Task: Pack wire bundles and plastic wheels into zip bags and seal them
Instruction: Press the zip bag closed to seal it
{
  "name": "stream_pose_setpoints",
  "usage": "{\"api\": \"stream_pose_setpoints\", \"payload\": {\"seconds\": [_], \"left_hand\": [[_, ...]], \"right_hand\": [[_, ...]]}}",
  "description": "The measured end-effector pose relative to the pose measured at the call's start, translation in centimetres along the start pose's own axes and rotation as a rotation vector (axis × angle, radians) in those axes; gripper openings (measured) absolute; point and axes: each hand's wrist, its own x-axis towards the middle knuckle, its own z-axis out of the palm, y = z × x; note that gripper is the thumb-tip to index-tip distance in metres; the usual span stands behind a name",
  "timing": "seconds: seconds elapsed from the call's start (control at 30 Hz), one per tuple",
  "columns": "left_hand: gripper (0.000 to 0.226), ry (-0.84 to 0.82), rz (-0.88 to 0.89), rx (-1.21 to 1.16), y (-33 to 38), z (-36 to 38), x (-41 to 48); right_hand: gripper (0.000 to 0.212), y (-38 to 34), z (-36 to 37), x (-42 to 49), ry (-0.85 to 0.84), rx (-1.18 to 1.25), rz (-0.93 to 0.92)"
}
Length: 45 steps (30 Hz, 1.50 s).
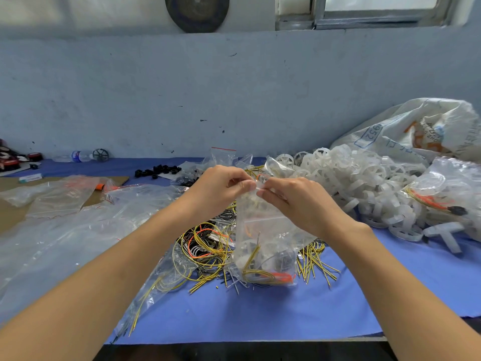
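Between my fingertips: the top edge of the bag (263, 230), which hangs below both hands over the cloth (260, 316).
Bag: clear, filled; yellow wire (251, 259) coiled low inside with something orange at the bottom. I cannot tell whether a wheel is in there.
Left hand (223, 188): clenched in a pinch on the left of the top edge.
Right hand (289, 196): pinching the same edge from the right; its fingers nearly touch the left's.
Step, as I judge it: closing the zip.
Doing it well: pinch the two strips squarely together where my fingertips meet, then run thumb and finger outward along the strip to each corner, keeping the edge taut and flat.
Risk: a wire end poking up into the strip would stop it sealing; shake the load down first.
Under my wrists: loose wires (208, 246).
Right of my right hand: wheels (364, 178) in a heap.
Left of my left hand: empty bags (59, 196).
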Motion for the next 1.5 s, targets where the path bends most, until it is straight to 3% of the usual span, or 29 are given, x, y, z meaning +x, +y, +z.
{"api": "stream_pose_setpoints", "payload": {"seconds": [0.23, 0.53, 0.77, 0.93, 1.17, 1.5], "left_hand": [[0.012, 0.029, -0.097, -0.308, -0.4, 0.2, -0.3], [0.014, 0.138, -0.034, -0.176, -0.6, 0.9, -0.4], [0.008, 0.136, -0.066, -0.262, -0.7, 1.4, -0.8], [0.007, 0.197, -0.155, -0.416, -0.4, 2.6, -1.2], [0.011, 0.375, -0.231, -0.416, 0.2, 4.7, -1.4], [0.015, 0.428, -0.307, -0.409, -0.8, 4.4, -0.3]], "right_hand": [[0.03, 0.5, -0.1, 0.0, -0.026, -0.01, 0.044], [0.028, -1.2, 0.7, 1.9, 0.038, 0.019, 0.04], [0.023, -1.3, 0.9, 1.8, 0.039, 0.01, 0.034], [0.023, -1.6, 0.8, 1.8, 0.046, 0.008, 0.058], [0.03, -2.4, 1.4, 1.9, 0.024, -0.049, 0.112], [0.032, -1.5, 0.8, 1.5, 0.007, -0.13, 0.207]]}}
